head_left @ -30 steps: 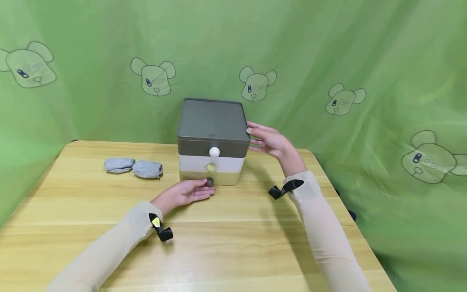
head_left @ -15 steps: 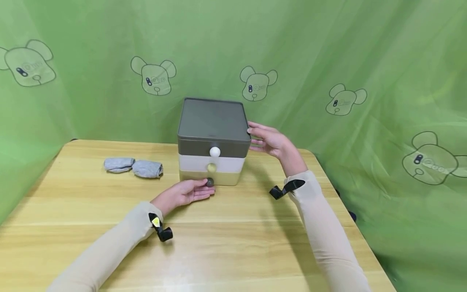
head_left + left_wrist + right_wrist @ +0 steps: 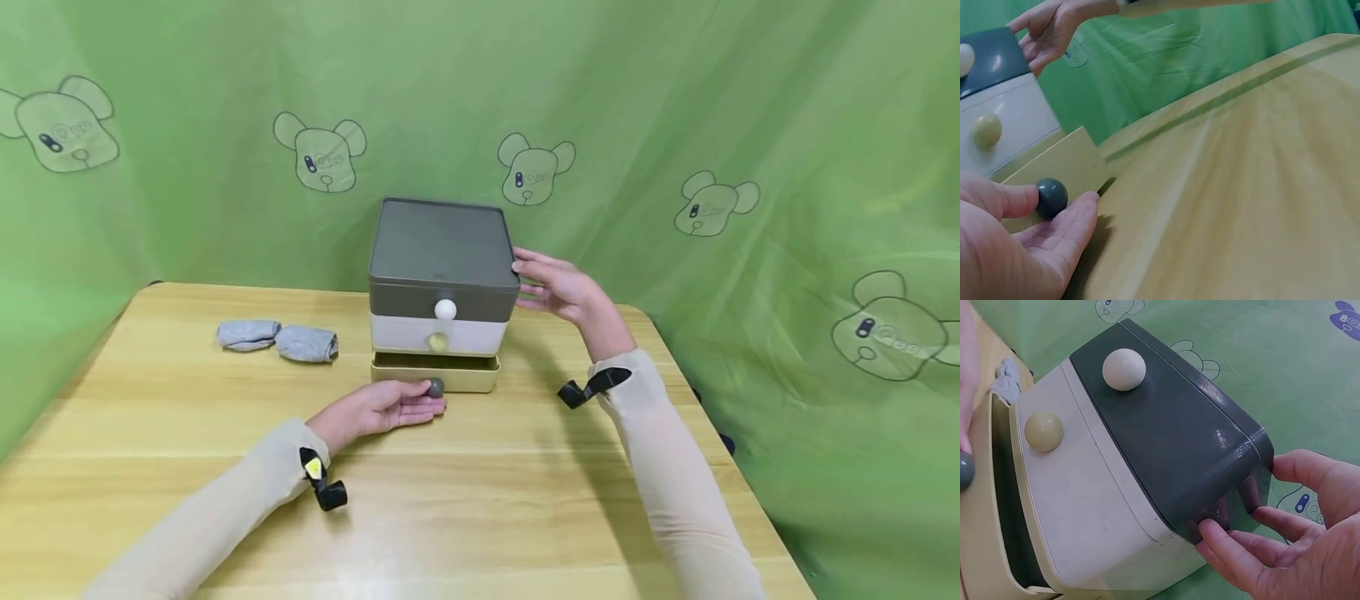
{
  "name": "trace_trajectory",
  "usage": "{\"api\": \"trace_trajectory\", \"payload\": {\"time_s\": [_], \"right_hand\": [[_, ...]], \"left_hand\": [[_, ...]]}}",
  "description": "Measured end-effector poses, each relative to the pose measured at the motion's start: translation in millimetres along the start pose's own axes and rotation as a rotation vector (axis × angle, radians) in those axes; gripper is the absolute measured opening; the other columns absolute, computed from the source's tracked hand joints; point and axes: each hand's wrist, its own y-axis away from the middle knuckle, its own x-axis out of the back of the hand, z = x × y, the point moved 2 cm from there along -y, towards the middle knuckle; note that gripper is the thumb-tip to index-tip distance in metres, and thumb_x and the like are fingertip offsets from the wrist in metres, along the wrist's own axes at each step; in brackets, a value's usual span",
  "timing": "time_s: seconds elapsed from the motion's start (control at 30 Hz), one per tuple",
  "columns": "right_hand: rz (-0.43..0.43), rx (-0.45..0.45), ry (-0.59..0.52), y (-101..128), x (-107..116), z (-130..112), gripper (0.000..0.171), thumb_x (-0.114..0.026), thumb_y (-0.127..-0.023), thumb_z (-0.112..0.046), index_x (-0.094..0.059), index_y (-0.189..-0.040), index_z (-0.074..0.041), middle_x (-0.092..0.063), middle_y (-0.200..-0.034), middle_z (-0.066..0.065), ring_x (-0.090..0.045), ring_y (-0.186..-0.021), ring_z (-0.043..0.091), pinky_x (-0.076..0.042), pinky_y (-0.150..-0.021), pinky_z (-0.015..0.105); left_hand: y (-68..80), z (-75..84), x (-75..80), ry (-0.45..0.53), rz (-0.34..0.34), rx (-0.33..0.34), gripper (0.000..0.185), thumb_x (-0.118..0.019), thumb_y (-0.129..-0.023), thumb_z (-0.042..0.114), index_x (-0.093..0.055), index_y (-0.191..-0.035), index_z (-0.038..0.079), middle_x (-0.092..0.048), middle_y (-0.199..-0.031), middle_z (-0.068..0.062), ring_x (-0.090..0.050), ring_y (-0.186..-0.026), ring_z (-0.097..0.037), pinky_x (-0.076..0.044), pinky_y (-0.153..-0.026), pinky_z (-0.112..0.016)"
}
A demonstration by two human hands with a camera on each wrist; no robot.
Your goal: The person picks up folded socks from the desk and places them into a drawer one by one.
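A small three-tier drawer box [image 3: 442,242] stands at the back of the table, dark grey above, white in the middle, pale yellow below. Its bottom drawer [image 3: 468,381] is pulled partway out. The left hand [image 3: 378,408] pinches that drawer's dark grey round knob [image 3: 1052,199] between thumb and fingers. Against the box's right side rest the fingertips of the right hand [image 3: 558,287], the thumb near the top edge. In the right wrist view, the white knob [image 3: 1124,369] and the yellow knob [image 3: 1044,431] are untouched. The drawer's inside is mostly hidden.
Two rolled grey cloth bundles [image 3: 306,343], perhaps socks, lie left of the box on the wooden table [image 3: 480,500]. A green curtain [image 3: 420,100] printed with bear heads hangs behind and beside the table.
The bottom drawer has come out toward the person, with the left hand drawing its knob forward. The right hand stays against the box's side.
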Motion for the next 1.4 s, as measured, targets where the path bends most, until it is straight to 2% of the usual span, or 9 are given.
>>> {"api": "trace_trajectory", "payload": {"time_s": [0.17,0.4,0.57,0.83,1.0,1.1,1.27,1.4], "right_hand": [[0.0,-0.001,-0.01,-0.5,1.7,-1.5,0.061,-0.056,-0.105,-0.018,-0.031,-0.161,-0.021,-0.064,-0.118,-0.006,-0.054,-0.123,0.022,-0.04,-0.12,0.046],[-0.011,-0.005,-0.006,-0.7,-1.2,-0.4,0.061,-0.053,-0.106,-0.017,-0.029,-0.161,-0.021,-0.062,-0.12,-0.006,-0.051,-0.124,0.022,-0.04,-0.119,0.044],[-0.011,-0.002,-0.009,-1.6,0.9,0.5,0.06,-0.052,-0.106,-0.017,-0.029,-0.162,-0.022,-0.063,-0.118,-0.006,-0.053,-0.121,0.021,-0.043,-0.115,0.042],[-0.016,0.003,-0.01,-1.4,0.4,0.3,0.062,-0.054,-0.106,-0.018,-0.029,-0.161,-0.022,-0.063,-0.119,-0.006,-0.053,-0.122,0.021,-0.043,-0.116,0.041],[-0.034,0.018,-0.014,0.6,2.3,4.1,0.07,-0.064,-0.101,-0.021,-0.029,-0.161,-0.02,-0.066,-0.118,-0.006,-0.057,-0.119,0.019,-0.048,-0.111,0.038],[-0.039,0.018,-0.011,1.5,2.8,4.9,0.07,-0.064,-0.101,-0.022,-0.028,-0.161,-0.02,-0.067,-0.117,-0.006,-0.059,-0.116,0.017,-0.051,-0.107,0.035],[-0.025,0.009,-0.006,-2.7,2.4,4.6,0.062,-0.057,-0.105,-0.019,-0.03,-0.161,-0.022,-0.065,-0.118,-0.006,-0.057,-0.118,0.019,-0.052,-0.105,0.034],[-0.015,0.003,-0.006,-4.6,1.1,4.2,0.06,-0.055,-0.106,-0.019,-0.03,-0.161,-0.022,-0.062,-0.121,-0.005,-0.054,-0.122,0.021,-0.05,-0.106,0.035]], "left_hand": [[11.0,-8.2,-5.1,-0.009,-0.019,0.007,0.039,-0.046,-0.108,0.011,-0.045,-0.141,-0.01,-0.078,-0.103,-0.016,-0.077,-0.093,-0.02,-0.046,-0.113,-0.041],[23.8,-23.8,-6.6,-0.008,-0.022,0.022,0.044,-0.047,-0.108,0.011,-0.041,-0.144,-0.013,-0.072,-0.118,-0.023,-0.076,-0.097,-0.021,-0.047,-0.112,-0.041],[31.8,-32.5,-9.1,-0.016,-0.02,0.012,0.042,-0.049,-0.107,0.011,-0.044,-0.141,-0.013,-0.073,-0.117,-0.022,-0.076,-0.098,-0.021,-0.05,-0.109,-0.04],[47.7,-46.6,-15.8,-0.019,-0.028,0.022,0.041,-0.049,-0.107,0.011,-0.045,-0.139,-0.014,-0.077,-0.105,-0.018,-0.077,-0.094,-0.019,-0.056,-0.103,-0.037],[55.7,-55.6,-18.5,-0.016,-0.038,0.024,0.04,-0.05,-0.107,0.011,-0.045,-0.138,-0.014,-0.077,-0.106,-0.016,-0.077,-0.095,-0.019,-0.056,-0.104,-0.037],[59.0,-58.6,-19.9,-0.021,-0.04,0.029,0.041,-0.049,-0.107,0.012,-0.045,-0.138,-0.015,-0.077,-0.107,-0.016,-0.076,-0.097,-0.018,-0.055,-0.104,-0.037],[61.5,-57.9,-20.8,-0.039,-0.037,0.027,0.042,-0.049,-0.107,0.013,-0.045,-0.138,-0.015,-0.077,-0.108,-0.016,-0.076,-0.097,-0.018,-0.054,-0.105,-0.038],[64.1,-55.1,-18.6,-0.119,-0.046,0.047,0.041,-0.05,-0.107,0.014,-0.049,-0.136,-0.014,-0.077,-0.107,-0.017,-0.076,-0.096,-0.019,-0.056,-0.104,-0.038]]}}
